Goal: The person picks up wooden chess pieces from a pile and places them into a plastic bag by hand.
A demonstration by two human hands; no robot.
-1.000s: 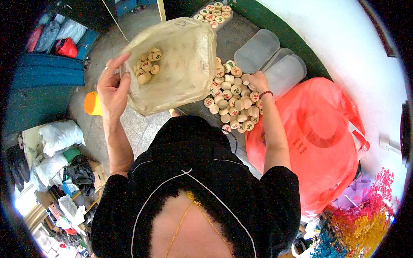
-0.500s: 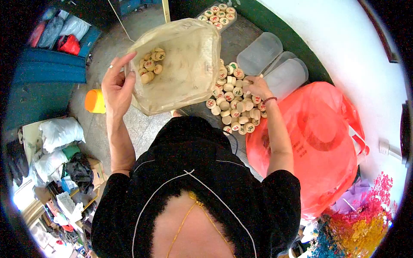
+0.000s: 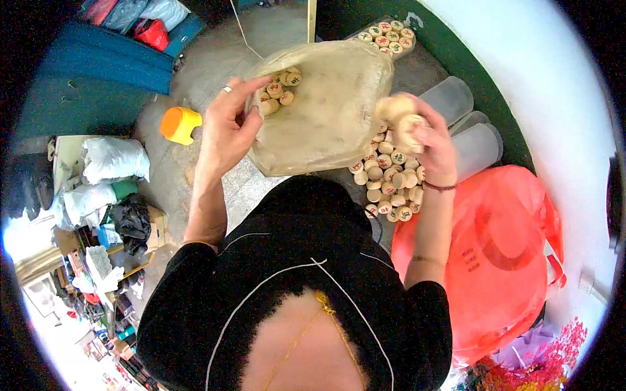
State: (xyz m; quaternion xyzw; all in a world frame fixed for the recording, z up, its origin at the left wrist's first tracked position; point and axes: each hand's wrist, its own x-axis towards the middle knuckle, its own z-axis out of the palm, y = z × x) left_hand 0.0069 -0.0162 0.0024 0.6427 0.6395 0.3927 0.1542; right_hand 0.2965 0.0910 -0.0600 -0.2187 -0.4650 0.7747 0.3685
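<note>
My left hand [image 3: 228, 130] grips the left rim of a translucent yellowish plastic bag [image 3: 332, 114], whose mouth gapes toward me. Inside it, against the left side, lie several round Chinese chess pieces [image 3: 277, 91] with red and green characters. A few pale, blurred chess pieces [image 3: 409, 132] are clutched in my right hand [image 3: 438, 153], raised beside the bag's right edge. Below that hand, a heap of loose chess pieces [image 3: 391, 179] spreads out, some face up and others blank side or edge up.
Translucent plastic boxes [image 3: 450, 101] stand by the wall at the right. A clear box of chess pieces [image 3: 391, 39] sits beyond the bag. A large red plastic bag [image 3: 502, 254] bulges beside my right arm. At left is a small yellow stool [image 3: 180, 125] with an orange top.
My right hand has lifted from the heap with chess pieces in it and come up to the bag's right edge. The whole view has shifted; my left hand still holds the bag.
</note>
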